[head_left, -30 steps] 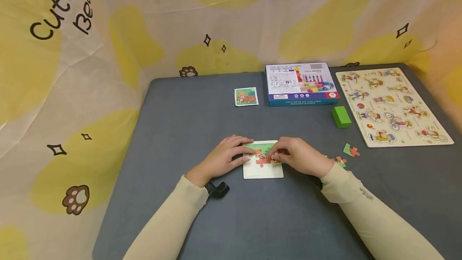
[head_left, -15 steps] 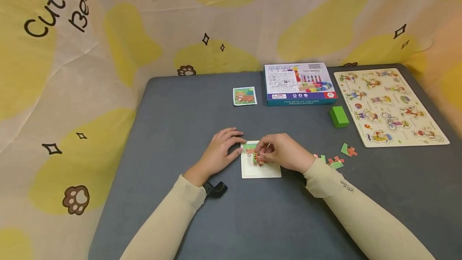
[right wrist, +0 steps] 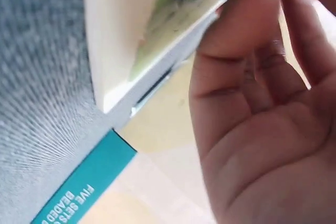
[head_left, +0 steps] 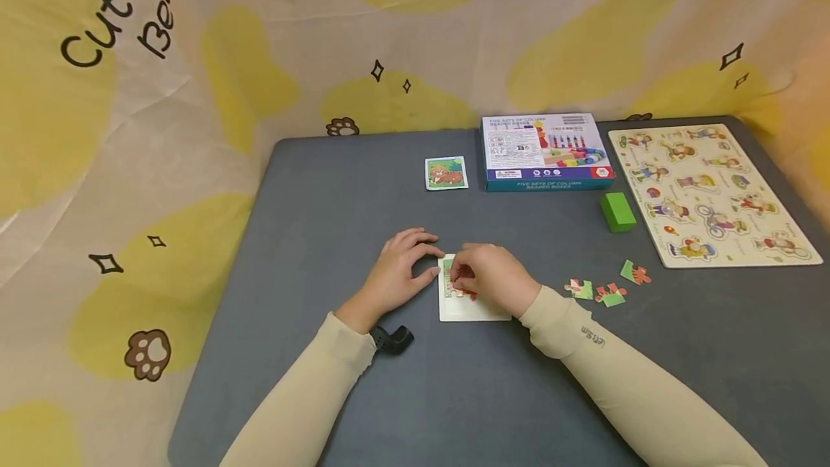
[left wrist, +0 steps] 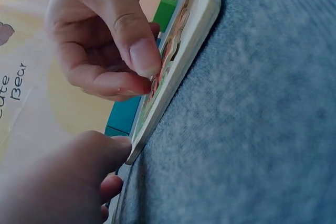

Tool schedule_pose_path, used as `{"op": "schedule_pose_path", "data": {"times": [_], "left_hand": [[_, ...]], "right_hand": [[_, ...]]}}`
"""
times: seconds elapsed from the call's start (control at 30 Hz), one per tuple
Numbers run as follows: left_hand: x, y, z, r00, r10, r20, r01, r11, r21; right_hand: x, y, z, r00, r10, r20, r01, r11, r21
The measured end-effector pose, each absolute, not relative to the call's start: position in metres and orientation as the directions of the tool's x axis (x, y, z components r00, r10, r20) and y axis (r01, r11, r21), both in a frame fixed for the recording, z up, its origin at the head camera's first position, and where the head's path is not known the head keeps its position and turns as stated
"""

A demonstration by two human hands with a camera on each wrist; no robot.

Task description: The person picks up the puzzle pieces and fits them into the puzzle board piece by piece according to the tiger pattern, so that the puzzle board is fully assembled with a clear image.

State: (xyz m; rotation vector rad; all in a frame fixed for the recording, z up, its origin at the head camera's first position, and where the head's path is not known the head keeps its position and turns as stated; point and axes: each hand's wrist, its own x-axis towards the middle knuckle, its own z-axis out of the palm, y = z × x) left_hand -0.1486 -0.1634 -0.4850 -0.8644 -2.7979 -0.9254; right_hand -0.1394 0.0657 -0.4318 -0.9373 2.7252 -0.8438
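A small cream puzzle board (head_left: pixel 475 312) lies flat on the grey table, with green and red jigsaw pieces set in its upper part. My right hand (head_left: pixel 494 276) reaches over it, thumb and index finger pinching a jigsaw piece low at the board's left side. That piece is mostly hidden by the fingers; a bit of red (head_left: pixel 472 297) shows below them. My left hand (head_left: pixel 397 276) lies at the board's left edge, fingers relaxed; in the left wrist view its thumb (left wrist: pixel 118 144) touches the board's corner (left wrist: pixel 132 157).
Loose jigsaw pieces lie to the right: one green and red (head_left: pixel 579 289), another (head_left: pixel 611 295), a third (head_left: pixel 636 273). Behind are a small picture card (head_left: pixel 446 174), a bead-set box (head_left: pixel 547 152) and a green block (head_left: pixel 617 212). A large picture board (head_left: pixel 700 197) occupies the table's right side.
My right hand has moved from the board's right part toward its left, carrying a jigsaw piece, and lowered it there. My left fingers have drawn back from the board's face to its edge.
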Motion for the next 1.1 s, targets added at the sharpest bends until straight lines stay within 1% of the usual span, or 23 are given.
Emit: {"op": "schedule_pose_path", "data": {"times": [0.17, 0.23, 0.3, 0.4, 0.47, 0.7, 0.97, 1.1], "left_hand": [[-0.147, -0.161, -0.487, -0.825, 0.522, 0.218, 0.555, 0.673, 0.489], [-0.146, -0.159, -0.487, -0.820, 0.541, 0.188, 0.559, 0.683, 0.470], [-0.146, -0.158, -0.488, -0.817, 0.554, 0.160, 0.559, 0.694, 0.453], [-0.146, -0.159, -0.488, -0.823, 0.550, 0.143, 0.551, 0.712, 0.435], [-0.147, -0.160, -0.487, -0.827, 0.543, 0.148, 0.548, 0.717, 0.430], [-0.147, -0.161, -0.484, -0.834, 0.533, 0.143, 0.538, 0.732, 0.418], [-0.144, -0.155, -0.481, -0.846, 0.518, 0.130, 0.526, 0.766, 0.370], [-0.142, -0.154, -0.481, -0.851, 0.509, 0.130, 0.519, 0.773, 0.365]], "right_hand": [[-0.125, 0.076, -0.428, -0.763, -0.628, 0.152, -0.633, 0.681, -0.368], [-0.115, 0.084, -0.426, -0.748, -0.646, 0.155, -0.660, 0.697, -0.281], [-0.108, 0.091, -0.428, -0.717, -0.681, 0.147, -0.696, 0.689, -0.204], [-0.102, 0.096, -0.433, -0.680, -0.721, 0.136, -0.733, 0.666, -0.136], [-0.102, 0.097, -0.436, -0.662, -0.734, 0.148, -0.749, 0.651, -0.122], [-0.103, 0.095, -0.437, -0.643, -0.745, 0.179, -0.765, 0.638, -0.090], [-0.100, 0.095, -0.438, -0.653, -0.731, 0.200, -0.755, 0.651, -0.086], [-0.100, 0.094, -0.441, -0.657, -0.728, 0.198, -0.750, 0.657, -0.073]]}}
